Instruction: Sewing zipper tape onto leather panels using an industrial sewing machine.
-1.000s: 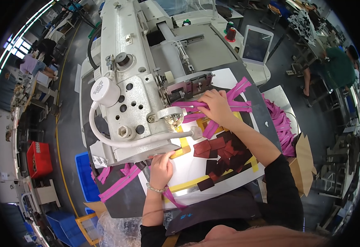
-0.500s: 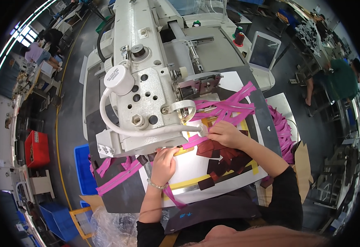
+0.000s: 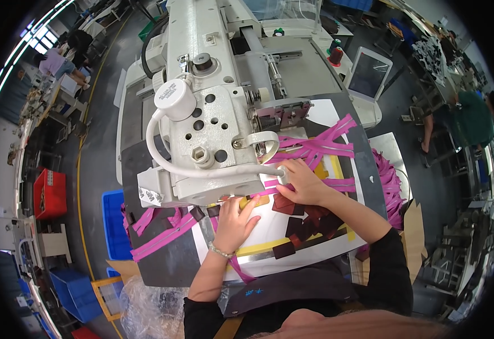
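A pink zipper strip (image 3: 338, 185) runs under my right hand (image 3: 305, 183) toward the sewing machine head (image 3: 201, 147). The right hand lies over it, thumb apart from the fingers; a white hose end partly covers the fingers. My left hand (image 3: 234, 221) rests by the lower edge of the head, its thumb spread from the forefinger, which is close to the strip's left end. Between the hands shows a small yellow plate (image 3: 255, 201) on a white sheet (image 3: 258, 229). Dark red fabric pieces (image 3: 315, 221) lie loose below the right hand. Several more pink zippers (image 3: 320, 142) are heaped behind it.
More pink zippers (image 3: 165, 240) lie left of my left hand, and a pile (image 3: 388, 186) sits at the right. A screen (image 3: 367, 73) and thread spools (image 3: 335, 55) stand at the back right. Blue bin (image 3: 114, 226) and red bin (image 3: 51, 193) are on the left.
My right hand has moved from a pinch to a spread hold over the strip. My left thumb has come away from its fingers. The view has shifted slightly.
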### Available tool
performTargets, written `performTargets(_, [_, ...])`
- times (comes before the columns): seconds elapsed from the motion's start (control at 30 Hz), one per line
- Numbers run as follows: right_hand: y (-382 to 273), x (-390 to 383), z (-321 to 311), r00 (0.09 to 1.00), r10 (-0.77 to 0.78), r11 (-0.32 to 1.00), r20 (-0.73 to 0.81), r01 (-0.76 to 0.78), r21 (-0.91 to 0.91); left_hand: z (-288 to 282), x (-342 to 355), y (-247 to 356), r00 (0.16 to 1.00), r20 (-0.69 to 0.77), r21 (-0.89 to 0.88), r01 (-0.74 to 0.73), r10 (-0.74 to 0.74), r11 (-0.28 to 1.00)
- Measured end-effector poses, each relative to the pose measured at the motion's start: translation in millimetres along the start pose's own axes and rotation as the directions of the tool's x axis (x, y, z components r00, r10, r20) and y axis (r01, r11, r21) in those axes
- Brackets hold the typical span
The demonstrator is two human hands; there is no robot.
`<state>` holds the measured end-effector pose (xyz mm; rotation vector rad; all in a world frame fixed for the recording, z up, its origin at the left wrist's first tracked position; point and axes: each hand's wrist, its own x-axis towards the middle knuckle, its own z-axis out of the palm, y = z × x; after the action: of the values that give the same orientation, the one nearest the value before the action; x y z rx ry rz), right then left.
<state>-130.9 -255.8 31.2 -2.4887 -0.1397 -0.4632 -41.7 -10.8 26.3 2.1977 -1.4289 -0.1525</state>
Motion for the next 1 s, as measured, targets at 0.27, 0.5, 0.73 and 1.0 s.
performTargets(0.27, [-14.4,30.3,33.5,0.859,0.497,0.410,0.122,-0.356,0.840,-2.9,-3.8,-18.2,0.997,-0.069,-0.221,-0.043,0.028,0.974])
performTargets(0.5, [-6.4,1.1,7.1,0.967,-0.157,0.987,0.200,0.150,0.049,-5.9,-0.5,-8.7,0.997,-0.007,-0.067,-0.076,0.076,0.995])
performTargets(0.73, [-3.2,-9.7,-12.7,0.934,-0.065,0.995,0.352,0.085,-0.043,-3.3,0.0,-5.6,0.997,0.075,-0.019,-0.032,0.034,0.999])
performTargets(1.0, [7.7,-10.4,-5.6,0.962,-0.121,0.993,0.243,0.117,0.031,-2.4,-1.7,-8.6,0.989,0.145,-0.084,0.015,-0.003,0.996])
